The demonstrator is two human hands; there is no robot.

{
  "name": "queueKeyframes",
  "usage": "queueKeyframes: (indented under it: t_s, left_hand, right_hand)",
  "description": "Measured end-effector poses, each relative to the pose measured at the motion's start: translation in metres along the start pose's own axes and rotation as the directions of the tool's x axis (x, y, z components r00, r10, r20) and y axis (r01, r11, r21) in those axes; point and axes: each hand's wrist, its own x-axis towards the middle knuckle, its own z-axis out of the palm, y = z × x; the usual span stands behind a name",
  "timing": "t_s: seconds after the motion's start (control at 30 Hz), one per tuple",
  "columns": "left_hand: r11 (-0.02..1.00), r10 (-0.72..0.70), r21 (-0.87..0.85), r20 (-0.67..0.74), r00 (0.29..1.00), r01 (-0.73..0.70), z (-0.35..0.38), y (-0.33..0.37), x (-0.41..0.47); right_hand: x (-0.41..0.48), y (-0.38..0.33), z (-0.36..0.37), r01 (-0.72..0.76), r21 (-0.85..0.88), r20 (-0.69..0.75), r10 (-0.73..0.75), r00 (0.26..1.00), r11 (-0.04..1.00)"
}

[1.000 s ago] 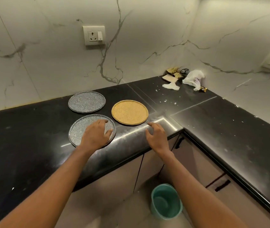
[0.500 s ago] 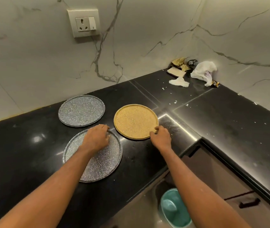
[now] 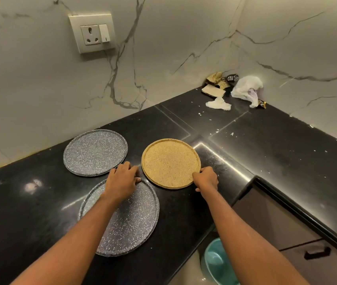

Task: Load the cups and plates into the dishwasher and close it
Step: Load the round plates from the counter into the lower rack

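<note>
1. A black polished stone worktop runs from the left edge to an L-shaped corner on the right. Above it, the marble-look wall carries a white wall socket.
2. The far grey speckled round plate lies flat near the wall, with nothing touching it.
3. The near grey speckled round plate lies flat closer to the worktop's front edge, apart from the far one.
4. The left hand is palm down at this near plate's far rim, with its fingers curled over the edge.
5. The tan speckled round plate lies flat just right of both grey plates and touches neither.
6. The right hand holds the tan plate's near right rim, its fingers curled round the edge.
7. A teal plastic bucket stands on the floor below the worktop, beside the right forearm.
8. A white crumpled plastic bag lies in the far corner among wrappers and paper scraps.
</note>
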Motion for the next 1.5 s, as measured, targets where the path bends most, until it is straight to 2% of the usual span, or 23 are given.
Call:
queueKeyframes:
  t_s: [0.2, 0.37, 0.57, 0.7, 0.9, 1.1, 1.3, 1.5]
  left_hand:
    - [0.999, 0.018, 0.027, 0.068, 0.998, -0.020, 0.000, -0.001, 0.003]
    - [0.996, -0.036, -0.076, 0.083, 0.996, 0.043, -0.006, 0.005, 0.004]
    - [0.946, -0.131, -0.282, 0.114, 0.985, 0.158, -0.010, 0.013, 0.002]
    - [0.943, -0.158, -0.268, 0.163, 0.974, 0.198, -0.009, 0.019, -0.004]
    - [0.936, -0.204, -0.256, 0.172, 0.964, 0.243, -0.008, 0.026, -0.022]
    - [0.879, -0.337, -0.293, 0.177, 0.925, 0.377, -0.008, 0.039, -0.047]
    - [0.815, -0.417, -0.378, 0.142, 0.898, 0.438, -0.011, 0.072, -0.083]
    - [0.788, -0.405, -0.502, 0.013, 0.914, 0.357, -0.025, 0.141, -0.140]
  right_hand:
    - [-0.002, 0.016, -0.012, -0.054, -0.054, -0.102, 0.048, 0.994, 0.997]
    - [-0.002, 0.035, -0.017, -0.070, -0.137, -0.171, 0.047, 0.984, 0.988]
    - [-0.009, 0.051, -0.025, -0.138, -0.189, -0.254, 0.087, 0.963, 0.972]
    - [-0.017, 0.067, -0.032, -0.171, -0.162, -0.283, 0.120, 0.952, 0.972]
    - [-0.026, 0.091, -0.049, -0.219, 0.048, -0.254, 0.224, 0.941, 0.975]
    - [-0.034, 0.124, -0.078, -0.209, 0.254, -0.240, 0.270, 0.932, 0.945]
    - [-0.055, 0.165, -0.122, -0.069, 0.414, -0.372, 0.238, 0.897, 0.908]
    - [-0.088, 0.209, -0.170, 0.120, 0.503, -0.501, 0.175, 0.848, 0.856]
